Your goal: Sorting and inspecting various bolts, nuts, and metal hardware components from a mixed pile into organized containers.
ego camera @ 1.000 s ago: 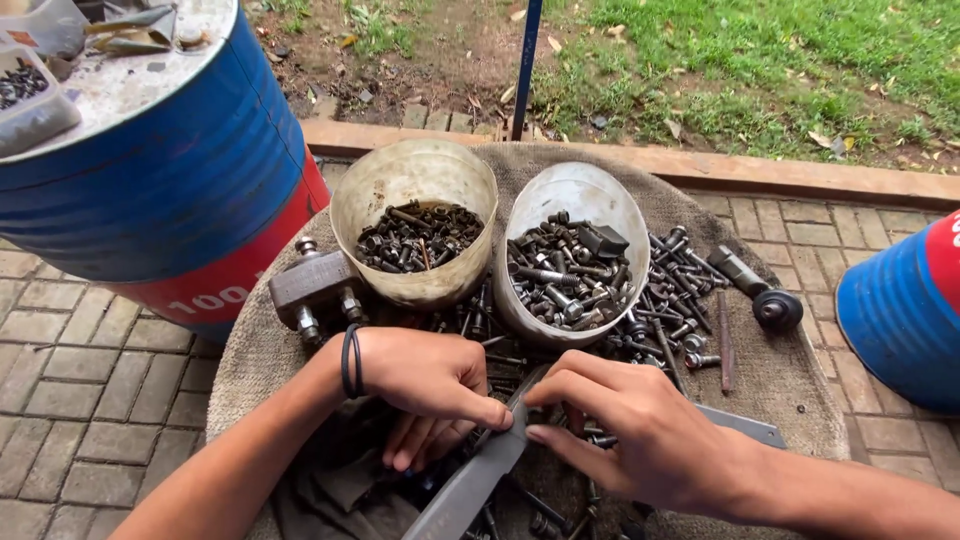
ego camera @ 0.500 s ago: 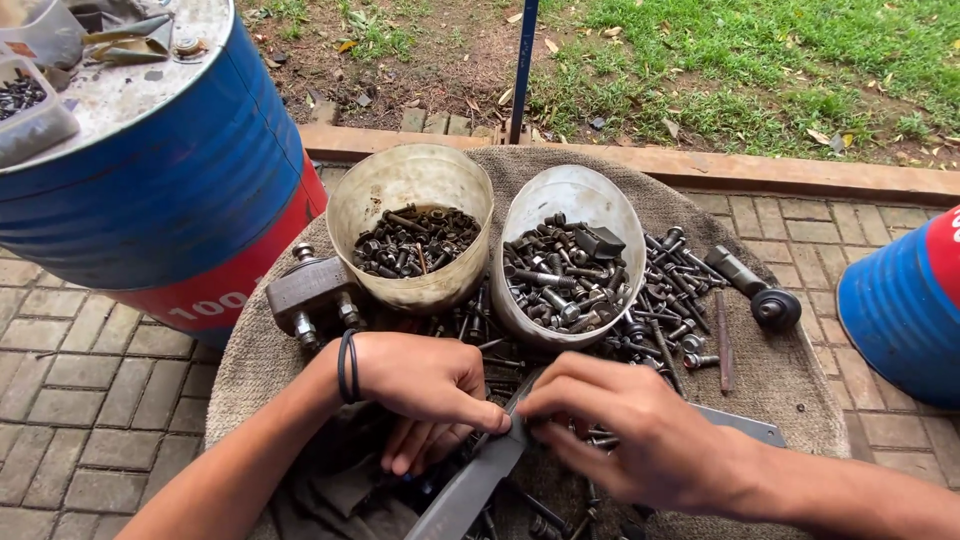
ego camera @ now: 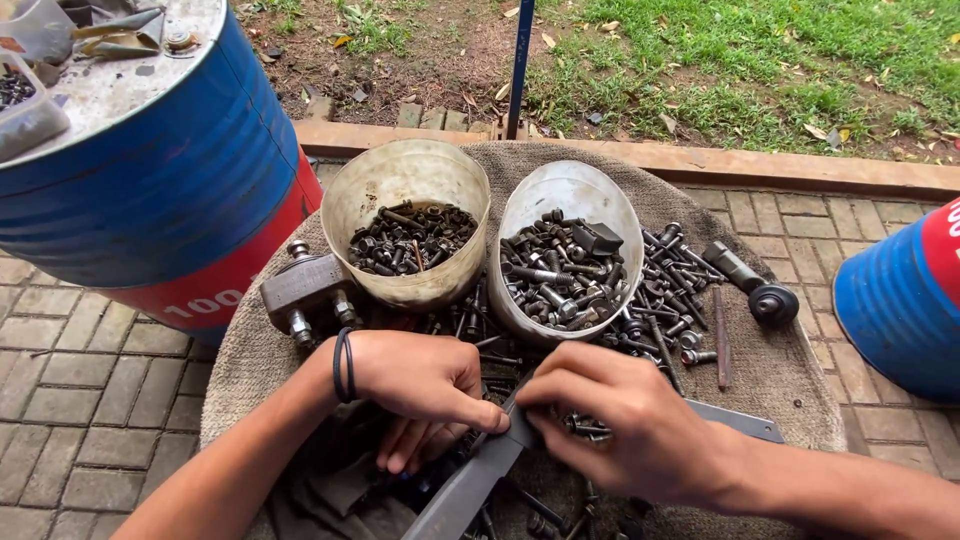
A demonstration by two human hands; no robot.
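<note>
Head view, near to far. A flat grey metal bar [ego camera: 470, 490] runs from the bottom edge at 6 o'clock up toward the centre, where both hands meet over its upper end. The left forearm enters from 7 o'clock, a black band [ego camera: 344, 365] round the wrist. The left hand [ego camera: 425, 385] lies palm down, thumb and forefinger stretched toward 3 o'clock with the tips pinched at the bar's left edge; the other fingers curl loosely down toward the scrap beneath. The right forearm enters from 4 o'clock. The right hand [ego camera: 625, 420] is arched knuckles up, its grip closed by the fingertips on the bar's end and on small hardware below it; what exactly lies between the tips cannot be told. A second flat bar [ego camera: 740, 422] shows just past the right wrist at 3 o'clock.

All rests on a round worktop covered in coarse sacking [ego camera: 790, 385]. Loose bolts [ego camera: 670, 300] are scattered beyond the right hand. At 9 o'clock lies a heavy clamp block [ego camera: 300, 290] with threaded studs. At 2 o'clock lies a dark rod with a round end [ego camera: 750, 285]. Beyond the hands stand two cut plastic tubs side by side: the left tub [ego camera: 405, 185] holding nuts, the right tub [ego camera: 575, 200] holding bolts.

Farther out, a blue and red drum [ego camera: 160, 200] stands at 10 o'clock, another drum [ego camera: 905, 290] at 3 o'clock, and grass [ego camera: 760, 60] at 12 to 1 o'clock.
</note>
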